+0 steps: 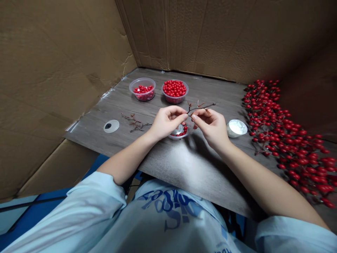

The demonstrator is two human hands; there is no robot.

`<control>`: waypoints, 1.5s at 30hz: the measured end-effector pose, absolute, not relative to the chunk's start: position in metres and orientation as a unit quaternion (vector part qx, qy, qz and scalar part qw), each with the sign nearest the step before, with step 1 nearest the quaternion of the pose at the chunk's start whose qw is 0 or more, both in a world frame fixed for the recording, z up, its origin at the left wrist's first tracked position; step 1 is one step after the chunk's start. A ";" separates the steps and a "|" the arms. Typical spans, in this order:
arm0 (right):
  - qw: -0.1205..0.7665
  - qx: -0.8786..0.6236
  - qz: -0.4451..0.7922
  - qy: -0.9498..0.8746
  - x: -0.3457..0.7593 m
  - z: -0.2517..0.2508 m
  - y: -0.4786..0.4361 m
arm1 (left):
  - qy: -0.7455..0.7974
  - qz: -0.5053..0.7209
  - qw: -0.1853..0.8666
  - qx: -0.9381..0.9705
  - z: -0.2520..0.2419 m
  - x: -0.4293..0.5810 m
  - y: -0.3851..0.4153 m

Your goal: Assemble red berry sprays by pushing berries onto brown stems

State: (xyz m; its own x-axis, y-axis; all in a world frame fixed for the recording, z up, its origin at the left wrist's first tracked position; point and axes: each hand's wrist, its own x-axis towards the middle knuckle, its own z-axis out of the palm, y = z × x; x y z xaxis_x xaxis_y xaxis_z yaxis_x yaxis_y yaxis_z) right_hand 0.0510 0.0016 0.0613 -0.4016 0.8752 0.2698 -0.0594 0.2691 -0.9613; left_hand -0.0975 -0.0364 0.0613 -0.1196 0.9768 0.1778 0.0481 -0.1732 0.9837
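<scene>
My left hand and my right hand meet over the middle of the grey table, both pinched on a thin brown bare twig that points away to the right. Just below the hands sits a small clear cup with a few red berries in it, partly hidden by my fingers. Another bare twig lies on the table left of my left hand.
Two clear cups of red beads stand at the back, the left cup less full than the right cup. A white lid lies at the left, a white dish at the right. Berry branches are piled far right. Cardboard walls surround the table.
</scene>
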 end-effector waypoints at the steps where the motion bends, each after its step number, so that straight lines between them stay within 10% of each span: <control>1: 0.448 -0.314 0.512 -0.662 0.051 0.061 0.001 | 0.492 0.564 0.405 0.525 0.061 -0.097 -0.037; 16: 0.403 -0.314 0.466 -0.722 0.076 0.072 0.019 | 0.507 0.547 0.371 0.553 0.068 -0.096 -0.035; 31: 0.459 -0.435 0.273 -0.725 0.144 0.093 0.009 | 0.475 0.410 0.101 0.772 0.082 -0.074 -0.012; 45: 0.332 -0.456 0.081 -0.822 0.194 0.074 0.017 | 0.387 0.305 0.139 0.859 0.089 -0.023 0.039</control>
